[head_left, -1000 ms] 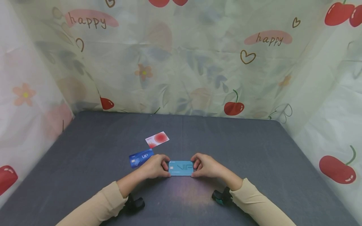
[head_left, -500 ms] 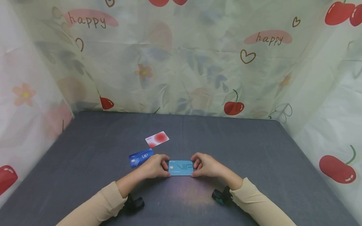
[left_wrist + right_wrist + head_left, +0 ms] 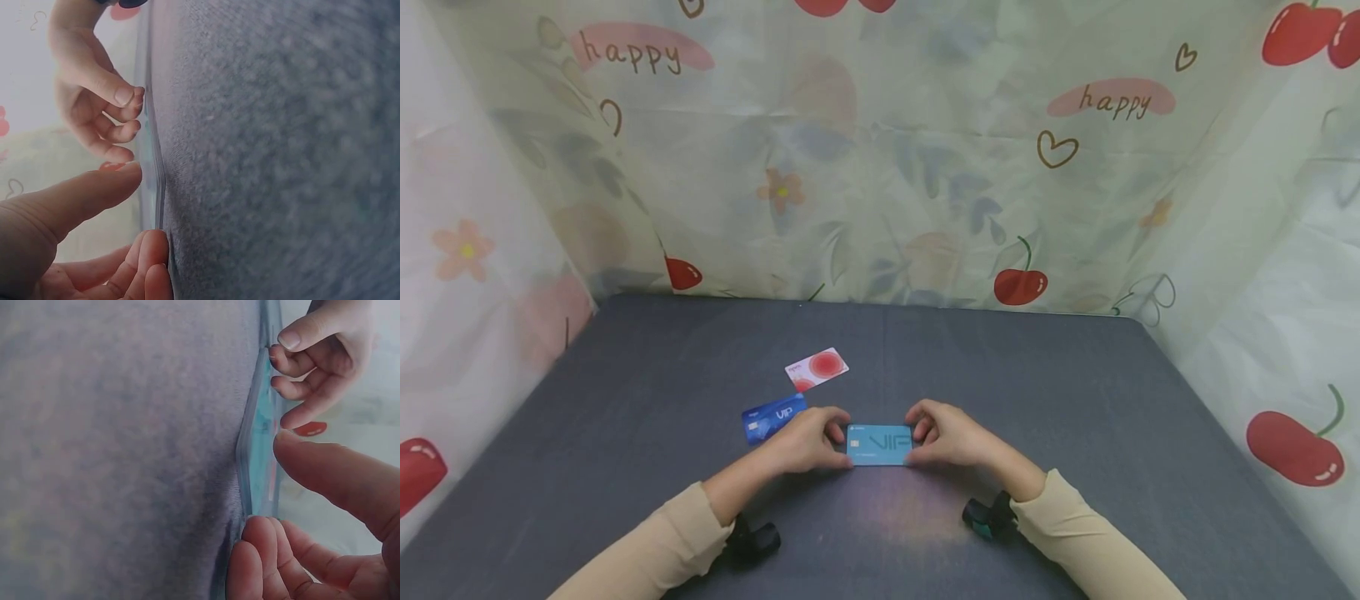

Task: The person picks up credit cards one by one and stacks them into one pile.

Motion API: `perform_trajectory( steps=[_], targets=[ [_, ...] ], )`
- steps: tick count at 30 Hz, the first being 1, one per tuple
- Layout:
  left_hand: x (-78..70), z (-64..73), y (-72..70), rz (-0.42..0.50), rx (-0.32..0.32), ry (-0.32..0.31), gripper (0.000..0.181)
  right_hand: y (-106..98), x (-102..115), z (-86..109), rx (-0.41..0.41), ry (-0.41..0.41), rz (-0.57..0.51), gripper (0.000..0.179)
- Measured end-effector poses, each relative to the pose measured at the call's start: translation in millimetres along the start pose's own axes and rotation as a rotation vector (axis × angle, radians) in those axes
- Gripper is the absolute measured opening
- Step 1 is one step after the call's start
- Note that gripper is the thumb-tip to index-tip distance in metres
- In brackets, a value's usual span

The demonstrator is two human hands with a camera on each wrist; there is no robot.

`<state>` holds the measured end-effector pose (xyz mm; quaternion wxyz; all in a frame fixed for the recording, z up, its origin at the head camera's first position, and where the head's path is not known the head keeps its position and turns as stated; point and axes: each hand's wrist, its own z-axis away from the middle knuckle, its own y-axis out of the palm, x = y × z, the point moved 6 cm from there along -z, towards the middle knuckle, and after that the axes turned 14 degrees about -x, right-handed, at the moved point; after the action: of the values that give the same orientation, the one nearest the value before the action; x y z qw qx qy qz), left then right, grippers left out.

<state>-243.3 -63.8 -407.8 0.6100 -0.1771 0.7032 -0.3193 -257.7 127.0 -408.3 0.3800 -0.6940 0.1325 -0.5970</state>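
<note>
A light blue card (image 3: 878, 446) marked VIP lies flat on the dark table between the two hands. Layered edges in the right wrist view show it on top of a thin stack of cards (image 3: 249, 447). My left hand (image 3: 808, 439) holds the stack's left end, thumb at the near corner and curled fingers at the far one. At the opposite end, my right hand (image 3: 951, 435) holds the stack in the same way. Close by, the fingertips (image 3: 153, 247) of the left hand meet the edge. Whether each thumb presses firmly is hard to tell.
A dark blue VIP card (image 3: 771, 417) lies beside the left hand, partly behind it. Farther back is a white card with red circles (image 3: 817, 369). Patterned curtains (image 3: 880, 167) bound the dark table (image 3: 1037, 375) at its back and sides.
Fingers of the right hand have risen very slightly at the far corner. The left hand and all the cards stay nearly still.
</note>
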Motion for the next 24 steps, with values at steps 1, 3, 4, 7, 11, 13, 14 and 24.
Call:
perform_trajectory(
  steps=[1, 3, 4, 7, 11, 13, 14, 24],
  targets=[
    [0.2, 0.0, -0.8, 0.005, 0.001, 0.001, 0.058, -0.4, 0.5, -0.4, -0.002, -0.002, 0.000, 0.048],
    [0.1, -0.3, -2.8, 0.014, 0.001, 0.007, 0.058, -1.1, 2.0, -1.5, -0.005, -0.008, 0.001, 0.048],
    [-0.1, -0.5, -4.1, 0.020, 0.000, 0.012, 0.057, -1.5, 3.2, -2.1, -0.009, -0.013, 0.003, 0.048],
    [-0.5, -1.3, -9.1, 0.030, -0.012, 0.022, 0.057, -1.7, 7.5, -4.1, -0.016, -0.025, 0.002, 0.047],
    [-0.1, -1.4, -17.0, 0.034, -0.037, 0.018, 0.057, -0.8, 13.5, -7.2, -0.029, -0.039, 0.009, 0.044],
    [0.9, -0.9, -20.8, 0.034, -0.049, 0.013, 0.057, 0.2, 16.6, -9.0, -0.033, -0.050, 0.010, 0.042],
    [1.4, -0.8, -22.5, 0.034, -0.054, 0.013, 0.057, 0.8, 18.1, -10.0, -0.033, -0.057, 0.009, 0.042],
    [12.4, 2.1, -40.8, 0.055, -0.070, -0.043, 0.057, 9.2, 35.0, -19.8, -0.025, -0.103, -0.003, 0.040]
  ],
)
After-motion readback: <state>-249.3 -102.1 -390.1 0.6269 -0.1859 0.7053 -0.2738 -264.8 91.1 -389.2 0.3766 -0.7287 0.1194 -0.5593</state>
